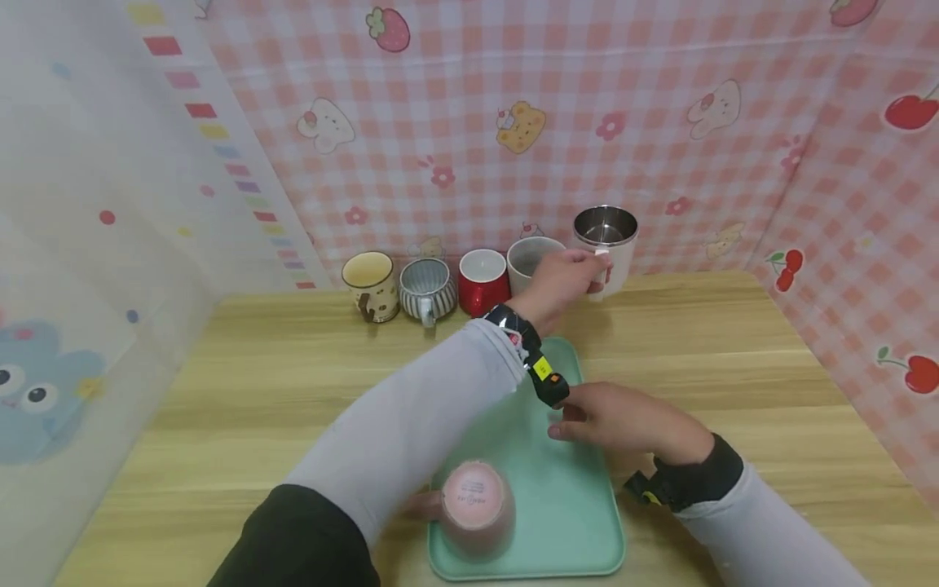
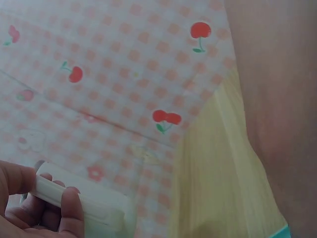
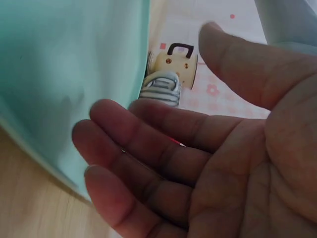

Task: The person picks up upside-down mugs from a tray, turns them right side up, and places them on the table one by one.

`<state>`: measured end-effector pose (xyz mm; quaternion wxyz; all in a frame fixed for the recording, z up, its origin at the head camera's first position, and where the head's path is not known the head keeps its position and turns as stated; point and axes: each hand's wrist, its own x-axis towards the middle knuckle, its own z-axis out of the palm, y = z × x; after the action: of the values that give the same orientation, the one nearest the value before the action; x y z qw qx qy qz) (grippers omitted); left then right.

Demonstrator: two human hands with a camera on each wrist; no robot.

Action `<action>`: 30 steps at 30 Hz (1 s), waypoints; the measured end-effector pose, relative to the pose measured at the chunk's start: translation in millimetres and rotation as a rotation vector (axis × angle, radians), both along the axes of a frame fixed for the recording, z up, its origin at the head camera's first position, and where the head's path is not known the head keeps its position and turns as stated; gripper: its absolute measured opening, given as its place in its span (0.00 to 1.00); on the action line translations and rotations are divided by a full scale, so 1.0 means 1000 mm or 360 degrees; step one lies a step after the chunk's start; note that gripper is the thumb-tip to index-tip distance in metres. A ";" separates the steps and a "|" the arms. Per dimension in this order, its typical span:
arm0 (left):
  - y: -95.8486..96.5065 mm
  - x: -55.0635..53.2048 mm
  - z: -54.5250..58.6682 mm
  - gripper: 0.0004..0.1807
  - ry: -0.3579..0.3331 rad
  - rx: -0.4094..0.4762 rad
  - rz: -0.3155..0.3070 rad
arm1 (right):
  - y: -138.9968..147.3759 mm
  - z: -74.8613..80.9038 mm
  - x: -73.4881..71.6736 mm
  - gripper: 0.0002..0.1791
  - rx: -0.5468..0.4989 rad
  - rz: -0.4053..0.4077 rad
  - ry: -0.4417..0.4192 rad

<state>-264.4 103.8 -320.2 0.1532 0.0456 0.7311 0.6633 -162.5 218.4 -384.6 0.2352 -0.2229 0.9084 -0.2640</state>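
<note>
My left hand (image 1: 559,281) reaches across to the back and grips the handle of a tall white mug (image 1: 623,262) with a steel interior. Seen from the left wrist, thumb and fingers curl round its white handle (image 2: 53,192). My right hand (image 1: 623,417) hovers over the right side of a mint-green tray (image 1: 565,522), below the left wrist. Its palm shows in the right wrist view, fingers relaxed and holding nothing. On the tray's near left part stands a pink mug (image 1: 478,509), upside down, its handle pointing left.
Left of the white mug, in a row along the back, stand a grey-white cup (image 1: 531,254), a red cup (image 1: 484,285), a striped cup (image 1: 428,289) and a cream mug (image 1: 370,285) with a brown handle. Checked cloth (image 1: 455,122) hangs behind the wooden table (image 1: 279,391).
</note>
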 end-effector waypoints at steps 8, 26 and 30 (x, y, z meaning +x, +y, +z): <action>0.029 -0.012 -0.022 0.11 -0.0132 0.0002 0.0139 | 0.009 0.001 0.002 0.29 0.0232 0.0019 0.0043; 0.042 -0.024 -0.067 0.14 -0.0064 -0.0221 0.0317 | 0.007 0.009 0.013 0.20 0.0459 -0.0007 0.0326; 0.047 -0.025 -0.071 0.14 -0.0056 -0.0264 0.0317 | 0.015 0.008 0.010 0.23 0.0502 -0.0061 0.0366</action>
<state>-289.7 150.5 -391.4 0.1026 -0.0518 0.7814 0.6133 -152.8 233.3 -376.4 0.1567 -0.1945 0.9636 -0.0955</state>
